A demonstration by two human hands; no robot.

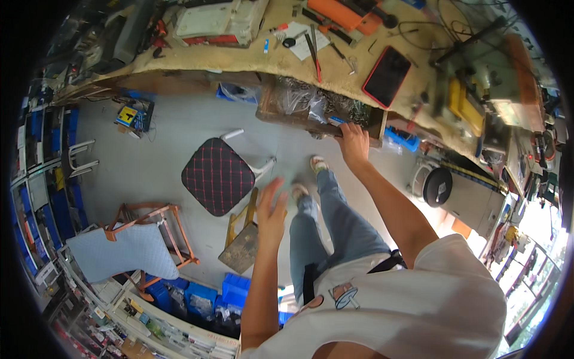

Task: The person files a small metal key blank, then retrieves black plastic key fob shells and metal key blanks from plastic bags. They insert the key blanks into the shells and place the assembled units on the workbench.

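My right hand (354, 145) has its fingers hooked over the front board of a pulled-out wooden drawer (286, 122) under the workbench. Inside the drawer lie clear plastic bags (296, 99) and a tangle of small dark metal-looking parts (338, 103), too small to tell apart. A small blue-and-white item (336, 120) shows beside my right fingertips. My left hand (272, 210) hangs in the air over the floor, slightly blurred, with its fingers apart and nothing in it. Nearest to it is a stool with a black, red-checked cushion (218, 176).
On the workbench (251, 60) lie a red-edged phone (387, 76), tweezers, screwdriver-like tools and an orange tool (347, 15). A low wooden stool (241, 246), a folding chair with light-blue cloth (128, 251) and a round black-seated stool (437, 186) stand around me. Blue bins (200, 299) line the shelf behind.
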